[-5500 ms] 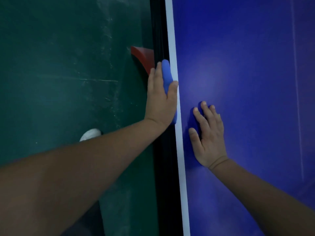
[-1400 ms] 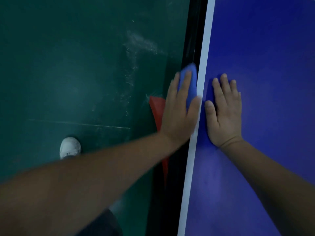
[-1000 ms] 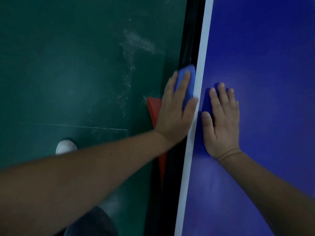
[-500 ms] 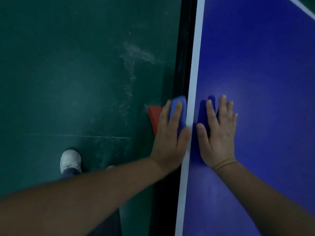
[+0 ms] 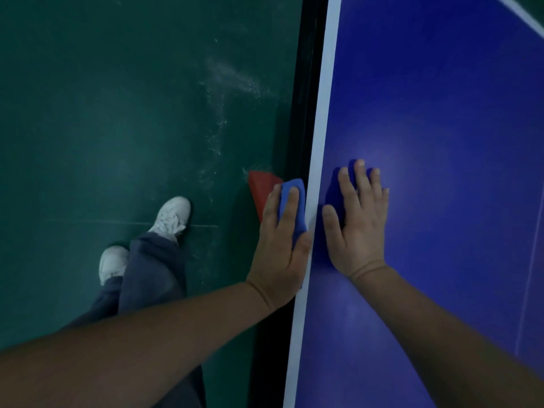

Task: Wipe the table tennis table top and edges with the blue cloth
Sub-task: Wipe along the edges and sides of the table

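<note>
Beside the table top (image 5: pixel 441 113), scuffed green floor (image 5: pixel 103 98).

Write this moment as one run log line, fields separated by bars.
step: wipe | left hand: presses cloth on table edge | right hand: flat on table top

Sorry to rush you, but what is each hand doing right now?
Left hand: open, straight fingers pressing the blue cloth against the table edge.
Right hand: open, flat on the table top.
</note>
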Action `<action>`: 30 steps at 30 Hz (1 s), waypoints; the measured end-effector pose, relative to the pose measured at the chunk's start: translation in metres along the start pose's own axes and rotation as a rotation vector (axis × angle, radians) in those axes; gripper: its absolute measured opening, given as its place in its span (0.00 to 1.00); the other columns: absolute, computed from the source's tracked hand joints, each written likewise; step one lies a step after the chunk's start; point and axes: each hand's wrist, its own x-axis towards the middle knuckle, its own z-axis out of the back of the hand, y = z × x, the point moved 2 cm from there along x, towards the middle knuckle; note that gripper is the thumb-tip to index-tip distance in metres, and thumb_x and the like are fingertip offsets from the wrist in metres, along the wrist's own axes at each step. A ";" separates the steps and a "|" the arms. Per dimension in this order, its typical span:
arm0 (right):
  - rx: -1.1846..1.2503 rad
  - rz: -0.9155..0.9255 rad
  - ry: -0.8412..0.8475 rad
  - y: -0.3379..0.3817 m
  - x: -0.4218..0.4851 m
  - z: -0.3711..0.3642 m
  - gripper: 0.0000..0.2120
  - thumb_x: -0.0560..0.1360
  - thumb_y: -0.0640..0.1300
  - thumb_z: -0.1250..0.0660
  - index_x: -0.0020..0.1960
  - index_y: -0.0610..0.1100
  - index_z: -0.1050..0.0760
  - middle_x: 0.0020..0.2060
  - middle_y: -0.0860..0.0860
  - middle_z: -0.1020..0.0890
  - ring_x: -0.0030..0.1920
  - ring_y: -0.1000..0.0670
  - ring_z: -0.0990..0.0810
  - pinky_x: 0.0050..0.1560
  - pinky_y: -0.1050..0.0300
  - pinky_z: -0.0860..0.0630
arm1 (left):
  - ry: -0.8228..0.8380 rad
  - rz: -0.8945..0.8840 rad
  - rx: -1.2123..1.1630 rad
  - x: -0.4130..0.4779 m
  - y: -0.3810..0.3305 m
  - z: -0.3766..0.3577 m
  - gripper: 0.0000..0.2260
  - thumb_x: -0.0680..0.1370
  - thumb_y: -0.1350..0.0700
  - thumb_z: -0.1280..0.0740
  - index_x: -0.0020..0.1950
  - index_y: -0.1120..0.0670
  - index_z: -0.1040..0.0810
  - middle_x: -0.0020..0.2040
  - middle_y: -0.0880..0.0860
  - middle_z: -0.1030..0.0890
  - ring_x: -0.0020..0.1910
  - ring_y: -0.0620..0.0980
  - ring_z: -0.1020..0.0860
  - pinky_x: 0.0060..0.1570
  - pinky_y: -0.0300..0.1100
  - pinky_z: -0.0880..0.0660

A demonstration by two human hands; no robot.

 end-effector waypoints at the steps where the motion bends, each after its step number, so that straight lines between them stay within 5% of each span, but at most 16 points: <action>1: 0.006 -0.001 0.002 0.001 0.001 0.001 0.29 0.81 0.56 0.46 0.79 0.45 0.40 0.80 0.45 0.44 0.81 0.39 0.52 0.78 0.35 0.54 | 0.004 -0.005 0.001 0.011 -0.003 0.002 0.28 0.83 0.47 0.46 0.80 0.45 0.54 0.83 0.53 0.55 0.81 0.47 0.56 0.79 0.53 0.51; 6: 0.059 0.105 -0.070 -0.003 0.044 0.024 0.21 0.81 0.52 0.41 0.66 0.39 0.25 0.69 0.40 0.29 0.70 0.38 0.33 0.70 0.35 0.34 | -0.068 -0.037 0.013 0.126 -0.029 0.023 0.27 0.82 0.52 0.44 0.78 0.43 0.51 0.82 0.55 0.51 0.81 0.49 0.52 0.79 0.53 0.48; 9: -0.025 0.206 -0.002 -0.010 0.122 0.041 0.26 0.83 0.53 0.44 0.76 0.41 0.34 0.78 0.41 0.39 0.78 0.38 0.42 0.78 0.42 0.44 | -0.134 -0.045 0.014 0.181 -0.045 0.030 0.27 0.82 0.52 0.44 0.81 0.50 0.46 0.82 0.55 0.47 0.81 0.51 0.49 0.78 0.53 0.47; 13: -0.084 0.082 0.052 -0.010 0.206 0.041 0.29 0.83 0.60 0.56 0.82 0.52 0.52 0.82 0.52 0.53 0.81 0.44 0.60 0.79 0.41 0.59 | -0.086 -0.054 -0.043 0.141 -0.031 0.024 0.27 0.84 0.48 0.44 0.80 0.38 0.53 0.83 0.48 0.52 0.80 0.43 0.54 0.78 0.43 0.51; 18: -0.078 0.087 0.000 -0.011 0.210 0.034 0.30 0.83 0.64 0.59 0.82 0.53 0.52 0.82 0.53 0.52 0.81 0.44 0.59 0.79 0.40 0.60 | -0.055 0.009 -0.010 0.090 -0.031 0.011 0.28 0.84 0.46 0.47 0.81 0.37 0.56 0.82 0.46 0.57 0.81 0.45 0.55 0.79 0.47 0.50; 26: -0.059 0.097 -0.003 -0.008 0.212 0.036 0.29 0.83 0.60 0.55 0.82 0.50 0.49 0.82 0.51 0.51 0.81 0.43 0.57 0.79 0.37 0.57 | -0.166 -0.022 -0.032 0.299 -0.075 0.052 0.26 0.83 0.54 0.43 0.81 0.53 0.45 0.82 0.56 0.47 0.81 0.49 0.50 0.78 0.46 0.50; 30: -0.042 0.098 -0.009 -0.009 0.212 0.037 0.28 0.83 0.58 0.53 0.81 0.49 0.47 0.81 0.51 0.49 0.81 0.43 0.56 0.79 0.37 0.57 | -0.138 -0.060 0.008 0.217 -0.058 0.034 0.28 0.85 0.52 0.44 0.82 0.48 0.52 0.83 0.51 0.51 0.81 0.47 0.54 0.79 0.47 0.51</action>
